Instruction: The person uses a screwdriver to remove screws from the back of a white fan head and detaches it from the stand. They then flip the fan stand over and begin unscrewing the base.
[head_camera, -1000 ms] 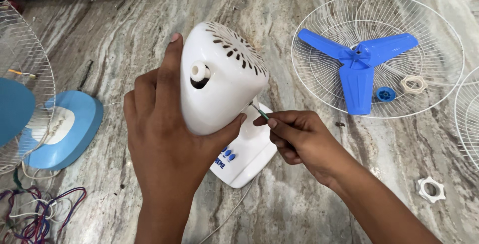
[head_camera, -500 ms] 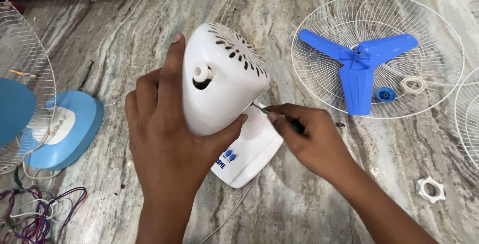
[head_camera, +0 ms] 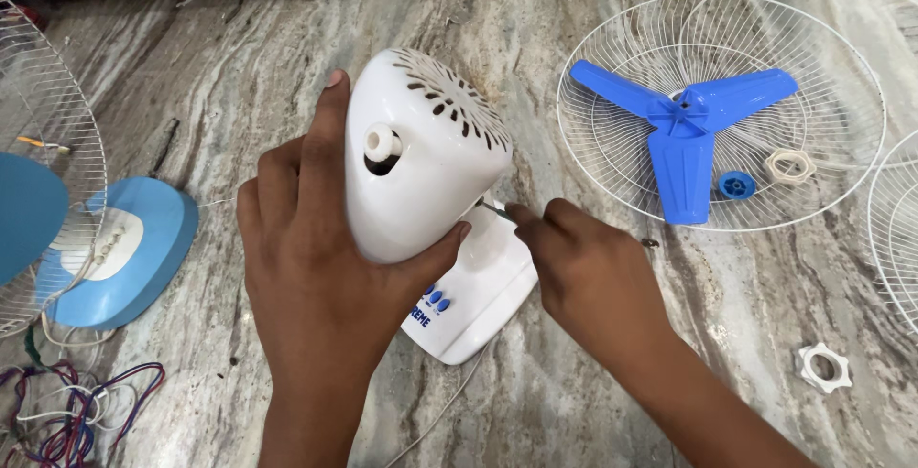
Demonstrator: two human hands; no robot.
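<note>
Left hand (head_camera: 316, 277) wraps the white fan motor housing (head_camera: 421, 157), thumb on the near side, fingers up the far-left side, holding it tilted over the white fan base (head_camera: 478, 296). Base sits on the marble floor (head_camera: 535, 401), blue buttons facing the person. Right hand (head_camera: 593, 282) is closed around a thin screwdriver (head_camera: 494, 208); only the tip shows, poking in at the gap where housing meets base. White cord (head_camera: 435, 420) trails off the base toward the person.

Near left: bundle of coloured wires (head_camera: 67, 420), then a blue fan base (head_camera: 134, 253) and part of a wire guard (head_camera: 48, 143). Near right: white plastic nut (head_camera: 824, 368).

Further right: a wire grille (head_camera: 717, 109) flat on the floor with a blue three-blade fan blade (head_camera: 684, 129), a small blue cap (head_camera: 736, 185) and a white ring nut (head_camera: 790, 166) lying in it.
</note>
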